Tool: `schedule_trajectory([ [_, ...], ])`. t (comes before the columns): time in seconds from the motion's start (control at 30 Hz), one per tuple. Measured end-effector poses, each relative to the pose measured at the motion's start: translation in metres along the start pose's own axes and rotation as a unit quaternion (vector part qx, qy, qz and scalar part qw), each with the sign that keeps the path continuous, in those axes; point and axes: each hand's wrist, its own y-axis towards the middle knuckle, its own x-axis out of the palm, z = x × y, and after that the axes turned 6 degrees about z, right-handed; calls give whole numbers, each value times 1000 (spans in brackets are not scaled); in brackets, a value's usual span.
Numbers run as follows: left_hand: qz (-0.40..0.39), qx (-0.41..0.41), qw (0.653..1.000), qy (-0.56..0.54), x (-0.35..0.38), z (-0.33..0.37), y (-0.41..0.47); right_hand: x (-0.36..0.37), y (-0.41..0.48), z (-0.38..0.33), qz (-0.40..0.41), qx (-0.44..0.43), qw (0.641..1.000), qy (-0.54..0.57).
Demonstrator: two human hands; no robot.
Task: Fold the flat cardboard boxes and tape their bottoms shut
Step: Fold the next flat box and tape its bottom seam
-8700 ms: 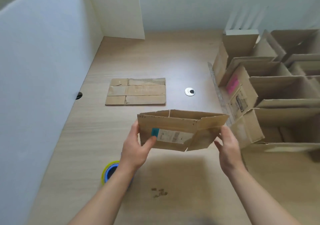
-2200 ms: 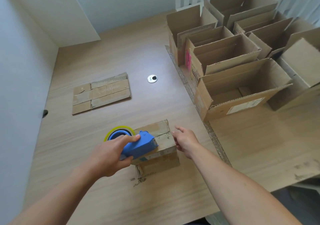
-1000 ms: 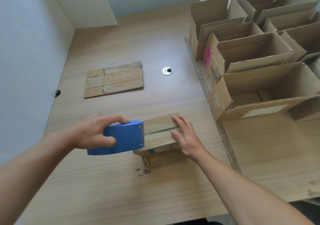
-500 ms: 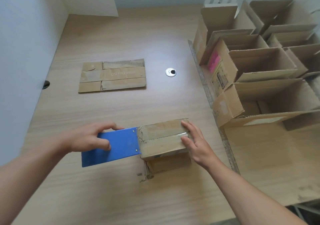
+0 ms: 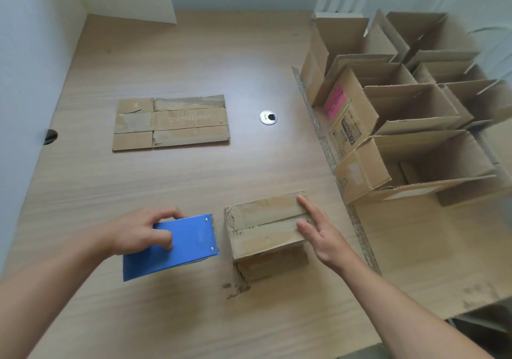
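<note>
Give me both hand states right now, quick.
Left hand: closed, gripping the blue tape dispenser just left of the small cardboard box.
Right hand: open, straight fingers pressing on the box's taped top.

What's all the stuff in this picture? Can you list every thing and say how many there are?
light wooden table: one, tan, under everything.
flat unfolded cardboard box: one, brown, lying far left on the table.
small folded cardboard box: one, brown, near middle, between the hands.
blue plastic tape dispenser: one, blue, left of the folded box.
round silver metal disc: one, silver, set in the table beyond the folded box.
open-topped cardboard boxes: several, brown, packed together on the right; exact count unclear.
pink label: one, pink, on the side of one open box.
left hand: one, grips the tape dispenser.
right hand: one, straight fingers rest on the folded box's top.
</note>
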Motion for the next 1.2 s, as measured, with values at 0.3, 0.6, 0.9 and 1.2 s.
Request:
schedule_trajectory([
  [0.3,74,31,995,57,30,1,25,10,0,0,61,159,968,187],
  [0.6,127,34,988,81,57,-6,22,29,9,-4,160,206,939,226],
  [0.9,149,30,986,73,63,-7,19,23,14,-19,156,246,935,200],
  [1.2,179,12,973,145,59,11,16,20,13,-26,138,210,966,-60],
])
